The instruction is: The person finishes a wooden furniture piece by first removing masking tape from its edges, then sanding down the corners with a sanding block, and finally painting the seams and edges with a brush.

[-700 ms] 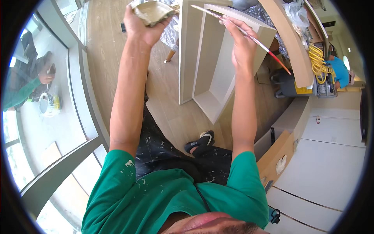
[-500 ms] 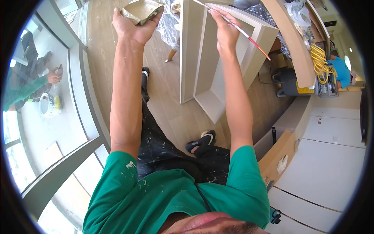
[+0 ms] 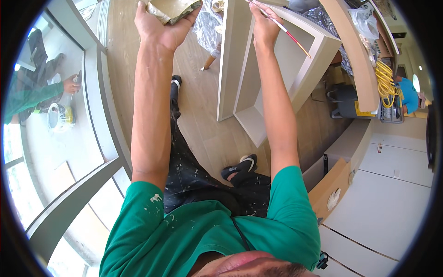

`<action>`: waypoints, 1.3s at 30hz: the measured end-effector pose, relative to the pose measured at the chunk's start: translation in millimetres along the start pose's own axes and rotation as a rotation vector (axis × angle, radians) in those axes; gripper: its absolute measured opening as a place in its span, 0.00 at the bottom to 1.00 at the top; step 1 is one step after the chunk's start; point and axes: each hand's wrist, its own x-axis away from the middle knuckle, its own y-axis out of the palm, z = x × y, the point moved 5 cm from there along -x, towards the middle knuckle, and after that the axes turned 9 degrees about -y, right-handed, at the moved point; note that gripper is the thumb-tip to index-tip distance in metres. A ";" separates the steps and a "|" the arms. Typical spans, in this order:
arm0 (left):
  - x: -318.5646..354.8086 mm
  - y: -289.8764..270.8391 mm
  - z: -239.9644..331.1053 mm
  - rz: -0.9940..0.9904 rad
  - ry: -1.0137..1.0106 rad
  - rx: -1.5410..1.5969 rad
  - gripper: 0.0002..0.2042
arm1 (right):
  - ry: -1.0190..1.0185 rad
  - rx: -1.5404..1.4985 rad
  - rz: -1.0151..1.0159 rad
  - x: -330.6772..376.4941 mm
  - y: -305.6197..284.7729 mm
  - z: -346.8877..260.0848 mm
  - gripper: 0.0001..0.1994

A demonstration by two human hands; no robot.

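At the top of the view my left hand (image 3: pixel 157 31) is closed around a cut-down, shallow container (image 3: pixel 174 9) from below. Its inside is cream-coloured, and its rim is rough and smeared. My right hand (image 3: pixel 265 28) pinches a slim paintbrush (image 3: pixel 292 39) with a white, red and orange handle. The handle slants down to the right, while the brush's tip runs out past the upper edge and is hidden. Behind my right forearm stands a beige open cabinet frame (image 3: pixel 317 57), close to the hand.
A plastic-wrapped piece with a wooden leg (image 3: pixel 210 61) stands between my hands. To the right are a curved tan panel (image 3: pixel 353 51), coiled yellow cord (image 3: pixel 385 78), a dark bin (image 3: pixel 342 101) and a person in blue (image 3: pixel 408 94). Glass panes (image 3: pixel 69 152) line the left.
Both hands have risen slightly, the left also shifting right with the container. The paintbrush has moved up and left against the cabinet. The whole scene has shifted a little to the right.
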 end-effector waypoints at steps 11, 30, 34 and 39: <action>0.5 2.0 -2.0 0.007 -0.001 -0.007 0.38 | -0.048 0.004 -0.050 -14.2 0.0 22.3 0.10; 4.6 6.3 -2.9 0.068 0.008 -0.010 0.39 | 0.024 0.090 -0.095 6.3 -1.7 23.2 0.07; 6.9 4.7 -2.8 0.006 0.037 -0.046 0.39 | 0.083 0.112 -0.104 22.6 -5.5 6.8 0.08; 3.0 2.8 -1.9 0.038 0.016 -0.012 0.39 | 0.001 0.197 -0.137 32.1 -12.3 0.7 0.08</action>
